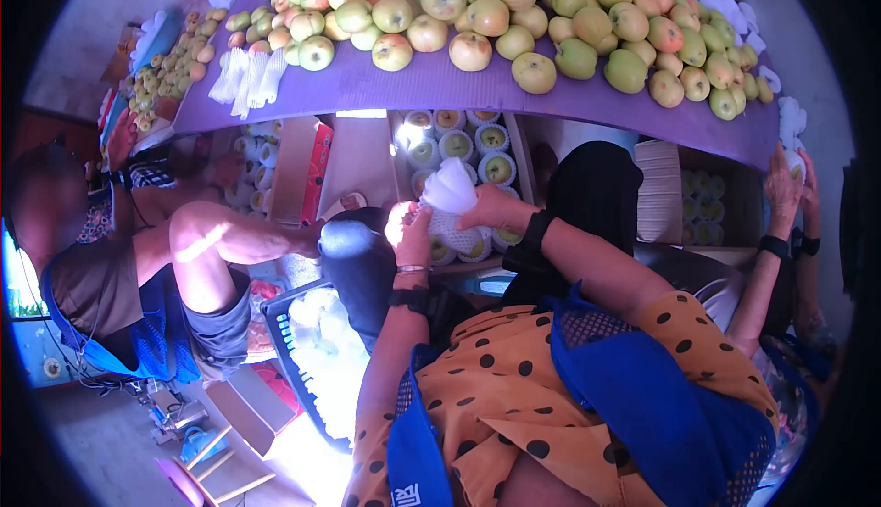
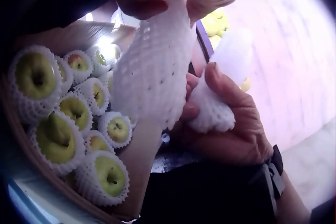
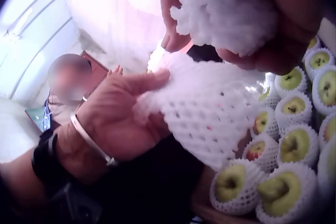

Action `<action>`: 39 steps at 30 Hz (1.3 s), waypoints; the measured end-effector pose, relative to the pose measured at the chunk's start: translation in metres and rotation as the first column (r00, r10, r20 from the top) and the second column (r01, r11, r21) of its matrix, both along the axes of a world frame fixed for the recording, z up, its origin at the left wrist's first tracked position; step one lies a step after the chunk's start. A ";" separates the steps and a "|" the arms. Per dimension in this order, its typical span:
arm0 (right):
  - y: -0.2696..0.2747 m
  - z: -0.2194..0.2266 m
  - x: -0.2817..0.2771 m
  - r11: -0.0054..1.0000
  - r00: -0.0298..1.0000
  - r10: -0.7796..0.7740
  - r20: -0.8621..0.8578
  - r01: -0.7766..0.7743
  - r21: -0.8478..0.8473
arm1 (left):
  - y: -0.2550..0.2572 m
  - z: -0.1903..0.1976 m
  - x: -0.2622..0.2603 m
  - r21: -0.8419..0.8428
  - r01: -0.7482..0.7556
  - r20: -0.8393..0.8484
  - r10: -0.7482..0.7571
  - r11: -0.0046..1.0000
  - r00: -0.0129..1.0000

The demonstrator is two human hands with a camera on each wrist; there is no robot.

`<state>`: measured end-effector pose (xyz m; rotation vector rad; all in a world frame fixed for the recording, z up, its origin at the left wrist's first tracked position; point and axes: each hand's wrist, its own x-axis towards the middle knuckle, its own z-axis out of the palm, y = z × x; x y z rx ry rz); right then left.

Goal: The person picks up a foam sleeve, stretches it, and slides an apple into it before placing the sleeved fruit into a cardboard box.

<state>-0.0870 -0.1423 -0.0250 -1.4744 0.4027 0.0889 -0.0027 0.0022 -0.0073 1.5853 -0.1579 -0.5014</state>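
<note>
My left hand (image 1: 413,230) pinches the edge of a white foam net sleeve (image 1: 456,229), seen stretched wide in the left wrist view (image 2: 152,71) and the right wrist view (image 3: 207,116). What is inside the sleeve is hidden. My right hand (image 1: 486,206) grips a bunched wad of white foam nets (image 1: 450,186), close against the sleeve's other side (image 2: 215,111) (image 3: 226,14). Both hands hover over a box of green apples in foam nets (image 1: 459,144) (image 2: 63,124) (image 3: 286,153).
A purple-covered table (image 1: 440,89) above carries a heap of loose apples (image 1: 477,11) and spare foam nets (image 1: 248,76). Another person (image 1: 138,268) sits at left. A third person's hands (image 1: 787,186) reach the table at right. A dark crate (image 1: 307,365) stands below.
</note>
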 end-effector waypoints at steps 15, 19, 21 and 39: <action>0.003 0.019 0.001 0.932 0.995 -0.075 0.065 0.047 0.358 | 0.000 0.003 -0.005 -0.566 -0.010 -0.574 -0.385 0.825 0.723; -0.005 -0.001 0.009 0.950 0.988 -0.131 -0.082 0.148 0.275 | 0.002 -0.014 -0.002 -0.422 0.009 -0.498 -0.241 0.906 0.833; 0.000 -0.003 0.010 0.937 0.979 -0.195 -0.054 0.202 0.286 | -0.003 -0.015 -0.010 -0.158 0.059 -0.345 -0.112 0.986 0.932; 0.031 -0.005 0.013 0.945 0.966 0.246 0.075 -0.256 0.203 | -0.007 -0.032 -0.007 -0.485 -0.080 -0.438 -0.163 0.871 0.884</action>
